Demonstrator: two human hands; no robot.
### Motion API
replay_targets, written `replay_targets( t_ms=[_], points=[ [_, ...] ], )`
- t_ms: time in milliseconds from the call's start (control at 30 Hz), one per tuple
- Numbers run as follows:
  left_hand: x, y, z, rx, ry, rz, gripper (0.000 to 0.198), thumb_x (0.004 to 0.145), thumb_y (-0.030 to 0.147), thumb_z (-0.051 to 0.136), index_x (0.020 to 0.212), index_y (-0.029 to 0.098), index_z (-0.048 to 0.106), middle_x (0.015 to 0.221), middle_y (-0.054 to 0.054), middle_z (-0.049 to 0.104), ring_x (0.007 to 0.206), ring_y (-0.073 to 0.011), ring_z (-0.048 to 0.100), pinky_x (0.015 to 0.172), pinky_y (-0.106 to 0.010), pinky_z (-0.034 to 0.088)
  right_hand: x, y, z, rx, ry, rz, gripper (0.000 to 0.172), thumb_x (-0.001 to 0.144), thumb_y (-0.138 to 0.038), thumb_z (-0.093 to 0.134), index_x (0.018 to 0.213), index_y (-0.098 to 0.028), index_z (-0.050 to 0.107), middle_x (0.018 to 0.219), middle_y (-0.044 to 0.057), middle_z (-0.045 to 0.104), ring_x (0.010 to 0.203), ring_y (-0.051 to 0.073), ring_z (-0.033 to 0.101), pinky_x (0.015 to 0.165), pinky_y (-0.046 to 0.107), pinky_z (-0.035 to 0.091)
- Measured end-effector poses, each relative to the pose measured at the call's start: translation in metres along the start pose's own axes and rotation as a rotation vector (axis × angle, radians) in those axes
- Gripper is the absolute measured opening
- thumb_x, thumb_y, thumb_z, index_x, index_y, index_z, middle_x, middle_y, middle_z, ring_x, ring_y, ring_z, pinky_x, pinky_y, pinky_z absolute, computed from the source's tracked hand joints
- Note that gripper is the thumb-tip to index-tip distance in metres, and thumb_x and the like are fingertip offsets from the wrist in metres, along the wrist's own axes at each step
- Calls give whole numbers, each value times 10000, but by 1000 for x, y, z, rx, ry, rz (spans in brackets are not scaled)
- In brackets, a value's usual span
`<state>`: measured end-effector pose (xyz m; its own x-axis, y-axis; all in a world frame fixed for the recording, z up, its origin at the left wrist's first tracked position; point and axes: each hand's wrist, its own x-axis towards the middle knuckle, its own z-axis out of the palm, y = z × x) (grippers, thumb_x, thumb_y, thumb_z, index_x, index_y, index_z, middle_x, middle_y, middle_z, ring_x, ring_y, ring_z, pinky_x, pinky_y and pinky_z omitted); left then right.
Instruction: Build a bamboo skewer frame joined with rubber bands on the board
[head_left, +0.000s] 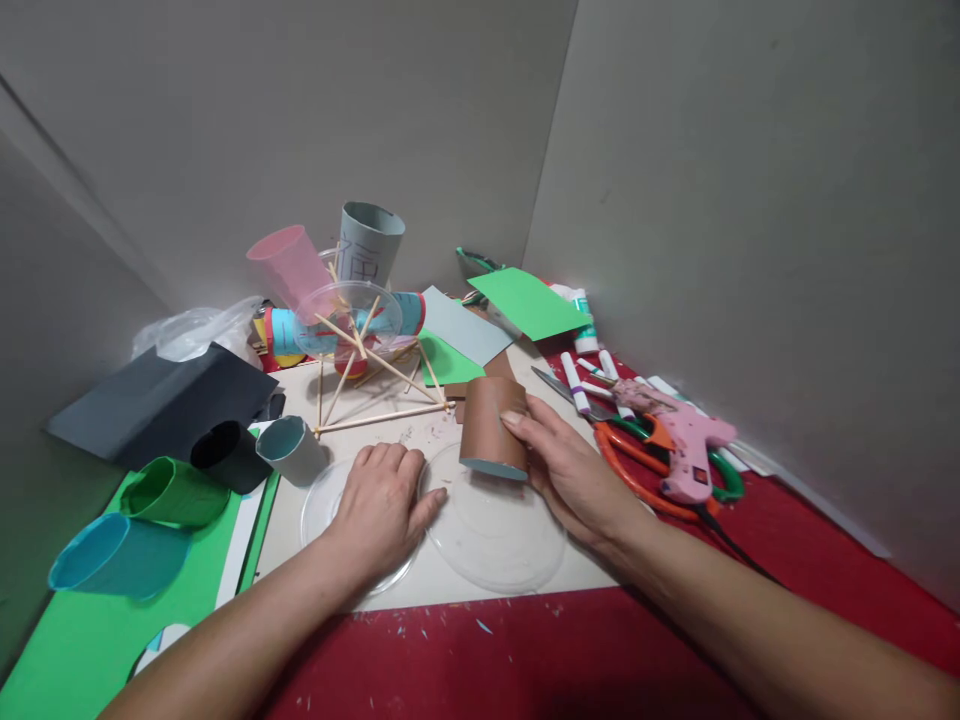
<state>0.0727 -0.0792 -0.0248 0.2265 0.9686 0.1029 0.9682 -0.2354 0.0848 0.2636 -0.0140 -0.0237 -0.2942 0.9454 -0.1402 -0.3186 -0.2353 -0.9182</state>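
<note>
My right hand (559,450) grips a brown paper cup (491,425) with a light blue edge, held tilted above a clear plastic lid (499,560). My left hand (386,495) lies palm down with the thumb apart, over a second clear plastic lid (322,520). Just beyond it a frame of wooden sticks (382,415) carries clear discs, a pink paper cup (292,265) and a grey paper cup (367,255). To its left stands a small grey cup (292,455), beside black (232,455), green (176,492) and blue (124,560) ones.
On the right lie a pink glue gun (686,450) with a cord, orange-handled scissors (637,485) and several markers (574,380). Green card (529,303), grey card (469,325) and a glue stick (585,325) sit at the back. Black card (157,400) and a plastic bag (199,333) are left.
</note>
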Motion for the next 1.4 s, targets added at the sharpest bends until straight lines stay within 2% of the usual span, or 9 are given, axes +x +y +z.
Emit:
replay_targets(
  t_ms=[133, 267, 467, 633, 733, 933, 1067, 1267, 1400],
  points=[
    [-2, -4, 5, -119, 37, -20, 295, 903, 422, 476, 1037, 173, 560, 1019, -102, 593, 967, -263, 509, 876, -438, 396, 4, 0, -1, 1, -15, -41, 565, 811, -413, 642, 1336, -302, 466, 1305, 62, 573, 1172, 266, 555, 955, 423, 486],
    [-5, -4, 4, -471, 121, -82, 418, 895, 390, 516, 1262, 198, 456, 1235, -120, 556, 1113, -253, 506, 963, -451, 393, 6, 0, -1, -9, -48, -96, 591, 812, -409, 646, 1355, -289, 446, 1311, 69, 576, 1228, 261, 517, 1010, 433, 439],
    [-8, 9, -34, -1082, 11, -249, 470, 879, 419, 549, 1300, 258, 415, 1343, -123, 478, 1021, -203, 584, 868, -374, 503, 3, -2, -2, -137, -68, -158, 641, 825, -431, 646, 1405, -291, 412, 1433, 72, 472, 1315, 245, 431, 1094, 434, 339],
    [15, 14, -55, -1021, 45, -174, 612, 836, 390, 623, 1377, 278, 359, 1169, -102, 596, 838, -178, 615, 719, -311, 514, 4, 3, -5, -216, -25, -155, 674, 792, -461, 682, 1402, -287, 453, 1403, 99, 503, 1340, 271, 396, 1102, 467, 322],
    [41, 11, -49, -943, 42, -90, 624, 821, 380, 642, 1373, 233, 391, 962, -70, 648, 697, -147, 590, 626, -270, 477, 6, 4, -6, -189, -56, -158, 643, 807, -452, 668, 1395, -290, 462, 1364, 101, 540, 1296, 281, 456, 1082, 492, 356],
    [79, 2, -26, -1130, 4, 54, 344, 841, 376, 613, 1119, 179, 566, 958, -47, 615, 661, -94, 547, 614, -232, 469, 10, 2, -6, -156, -48, -151, 575, 822, -428, 651, 1360, -295, 498, 1365, 79, 541, 1258, 289, 497, 1055, 510, 392],
    [89, -6, -16, -1282, 42, 14, 241, 829, 392, 625, 895, 162, 597, 733, 15, 552, 583, -73, 491, 556, -201, 444, 14, 1, -12, -228, -29, -174, 517, 840, -422, 627, 1327, -277, 535, 1242, 76, 626, 1153, 278, 579, 977, 466, 471],
    [96, -25, 7, -1412, 24, -100, 240, 807, 403, 660, 846, 177, 591, 619, 47, 511, 502, -57, 454, 497, -173, 403, 20, 0, -22, -253, 202, -182, 396, 866, -443, 565, 1203, -238, 593, 1017, 76, 681, 841, 217, 643, 590, 324, 557],
    [99, -27, 18, -1457, 2, -100, 225, 810, 392, 663, 870, 186, 595, 651, 46, 516, 511, -54, 472, 508, -171, 420, 20, -1, -23, -225, 248, -252, 273, 881, -400, 555, 1077, -227, 636, 925, 50, 680, 810, 175, 639, 606, 276, 535]
  ],
)
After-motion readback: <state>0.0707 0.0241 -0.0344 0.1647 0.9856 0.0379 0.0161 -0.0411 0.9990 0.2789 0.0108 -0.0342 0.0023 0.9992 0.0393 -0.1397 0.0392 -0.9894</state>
